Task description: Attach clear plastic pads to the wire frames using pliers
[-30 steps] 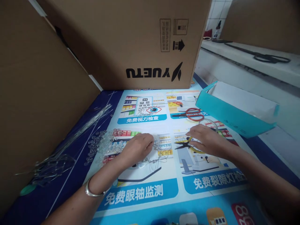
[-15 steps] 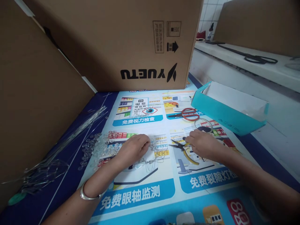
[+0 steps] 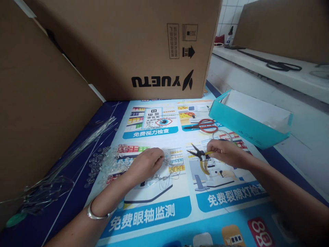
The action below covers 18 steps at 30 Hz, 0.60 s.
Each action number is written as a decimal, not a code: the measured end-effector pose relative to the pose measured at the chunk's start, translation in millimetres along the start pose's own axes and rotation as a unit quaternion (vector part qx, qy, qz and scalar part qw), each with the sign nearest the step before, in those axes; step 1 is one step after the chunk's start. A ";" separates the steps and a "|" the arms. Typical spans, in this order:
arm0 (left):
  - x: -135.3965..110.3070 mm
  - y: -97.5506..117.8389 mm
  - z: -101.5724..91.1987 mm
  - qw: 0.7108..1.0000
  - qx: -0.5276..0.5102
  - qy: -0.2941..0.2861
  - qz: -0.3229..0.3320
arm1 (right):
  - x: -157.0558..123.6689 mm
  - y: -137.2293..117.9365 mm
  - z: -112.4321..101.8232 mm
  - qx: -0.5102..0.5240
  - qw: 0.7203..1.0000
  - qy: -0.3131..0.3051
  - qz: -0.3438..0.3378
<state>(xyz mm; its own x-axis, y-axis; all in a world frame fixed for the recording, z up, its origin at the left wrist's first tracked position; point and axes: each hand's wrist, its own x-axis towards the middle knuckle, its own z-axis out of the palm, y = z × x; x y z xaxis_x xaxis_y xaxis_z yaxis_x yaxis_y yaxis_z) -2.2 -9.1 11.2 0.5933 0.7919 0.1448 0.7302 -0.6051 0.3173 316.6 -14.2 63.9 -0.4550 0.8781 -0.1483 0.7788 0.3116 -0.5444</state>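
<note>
My right hand (image 3: 221, 151) grips one yellow handle of the pliers (image 3: 204, 165); their dark jaws point left and stand apart, and the other handle hangs free. My left hand (image 3: 148, 162) is closed, thumb and fingers pinched together, at a thin wire strung with clear beads (image 3: 164, 177). Its fingertips hide exactly what is between them. Loops of the wire spread to the right of this hand on the printed sheet. Left of my left hand lies a heap of loose clear beads (image 3: 109, 164).
Red-handled scissors (image 3: 208, 126) and a ring of wire (image 3: 222, 136) lie beyond the pliers. An open turquoise box (image 3: 249, 123) stands at the right. Bundled wires (image 3: 84, 144) lie at far left. Cardboard walls (image 3: 154, 44) close off the back and left. Black scissors (image 3: 280, 65) rest on a ledge.
My right hand has taken hold of the pliers' handle and lifted or turned them a little, their jaws now opened wider. The left hand has hardly moved.
</note>
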 end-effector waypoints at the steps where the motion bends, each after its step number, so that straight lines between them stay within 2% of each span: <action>1: -0.2 -0.2 0.4 1.000 -0.001 -0.001 -0.001 | 0.6 1.6 -2.0 0.053 0.999 -0.003 -0.004; 5: -1.1 -1.0 1.7 1.000 -0.001 0.004 0.001 | 8.5 9.3 2.2 0.236 0.972 -0.021 -0.005; 8: -0.9 -0.8 1.8 1.000 -0.003 0.009 0.003 | 16.2 13.3 15.1 0.322 0.946 -0.006 0.030; 11: -0.4 -0.1 1.4 1.000 -0.009 0.010 0.006 | 19.9 9.6 25.7 0.347 0.935 0.033 0.057; 16: -0.3 0.4 0.6 1.000 -0.011 0.008 0.008 | 15.1 -9.0 27.0 0.352 0.936 0.004 0.021; 18: -0.4 0.6 0.2 1.000 -0.011 0.011 0.011 | 12.2 -15.2 25.4 0.345 0.938 0.013 0.023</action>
<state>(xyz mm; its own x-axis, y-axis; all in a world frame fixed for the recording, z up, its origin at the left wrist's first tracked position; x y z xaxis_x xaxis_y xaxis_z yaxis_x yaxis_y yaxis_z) -2.0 -9.8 11.1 0.6013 0.7804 0.1717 0.7096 -0.6203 0.3343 288.2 -17.4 49.4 -0.4108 0.8958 -0.1699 0.3290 -0.0281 -0.9439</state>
